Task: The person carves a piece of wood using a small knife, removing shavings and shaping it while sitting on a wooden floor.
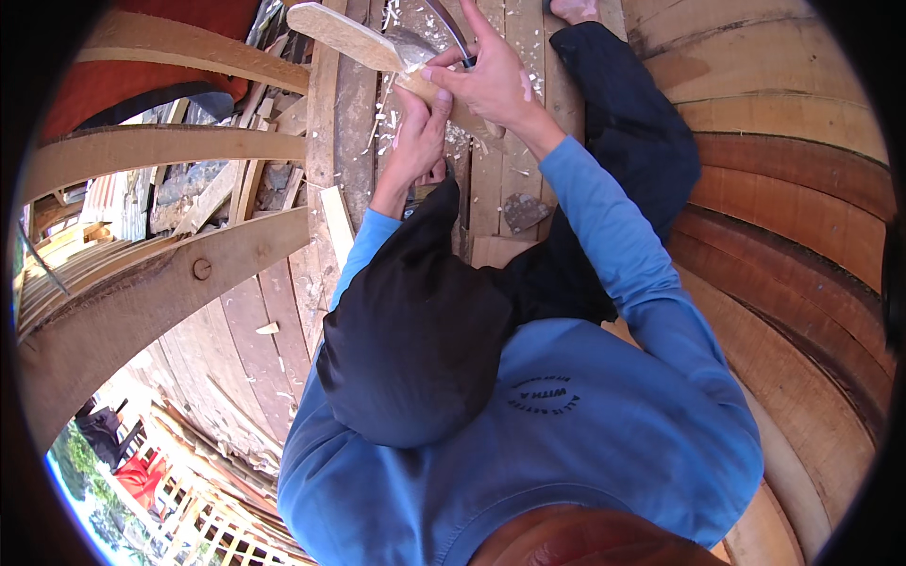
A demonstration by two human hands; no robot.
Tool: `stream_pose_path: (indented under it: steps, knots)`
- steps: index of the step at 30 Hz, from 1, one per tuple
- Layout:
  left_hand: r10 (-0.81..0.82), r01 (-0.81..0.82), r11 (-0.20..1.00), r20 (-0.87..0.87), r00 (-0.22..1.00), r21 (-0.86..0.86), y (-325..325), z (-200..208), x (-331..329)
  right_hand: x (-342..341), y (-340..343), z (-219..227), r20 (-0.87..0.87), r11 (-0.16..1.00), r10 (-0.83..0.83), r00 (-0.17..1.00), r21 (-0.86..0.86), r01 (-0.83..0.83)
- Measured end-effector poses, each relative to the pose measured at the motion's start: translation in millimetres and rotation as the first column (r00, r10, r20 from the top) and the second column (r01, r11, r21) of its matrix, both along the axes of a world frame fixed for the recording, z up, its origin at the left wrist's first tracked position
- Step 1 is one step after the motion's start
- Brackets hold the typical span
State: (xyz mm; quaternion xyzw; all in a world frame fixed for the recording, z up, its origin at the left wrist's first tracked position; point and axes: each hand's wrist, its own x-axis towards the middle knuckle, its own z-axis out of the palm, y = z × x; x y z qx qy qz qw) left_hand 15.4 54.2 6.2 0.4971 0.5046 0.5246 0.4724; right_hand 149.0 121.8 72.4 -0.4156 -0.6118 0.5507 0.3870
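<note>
At the top of the head view, my left hand point(420, 132) is closed around the lower end of a pale, flat wooden piece point(344, 36) with a rounded far end, like a paddle. My right hand point(495, 83) grips a knife with a dark, curved blade point(451, 28). Its fingertips and thumb meet the wood close to my left fingers. A greyish metal surface shows behind the wood; I cannot make out whether it belongs to the knife. Pale wood shavings lie scattered on the planks around both hands.
Curved wooden ribs point(179, 259) rise on the left, with stacked lumber beyond. Curved planking point(793, 217) forms the right side. My dark-trousered leg point(623, 123) stretches forward on the right, and my bent knee point(415, 349) sits below my hands. A flat stone-like piece point(525, 212) lies on the floorboards.
</note>
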Motion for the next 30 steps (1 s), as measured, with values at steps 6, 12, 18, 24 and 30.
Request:
stream_pose_path:
  steps: [6,12,18,24,30]
  knots:
    - [-0.096,0.150,0.986,0.498,0.862,-0.069,5,-5,-78,27,22,-2,0.187,0.878,-0.013,0.982,0.473,-0.078]
    - [-0.205,0.405,0.877,0.561,0.802,-0.258,5,38,-125,53,36,6,0.431,0.737,0.176,0.885,0.539,-0.409]
    - [-0.503,0.628,0.615,0.376,0.778,-0.477,1,52,-117,54,25,31,0.683,0.784,0.283,0.674,0.239,-0.572]
    - [-0.385,0.693,0.580,0.605,0.697,-0.430,-26,41,-75,50,27,27,0.626,0.769,0.290,0.724,0.297,-0.565]
    - [-0.213,0.601,0.768,0.795,0.567,-0.223,-41,2,-45,48,33,12,0.569,0.729,0.101,0.816,0.516,-0.450]
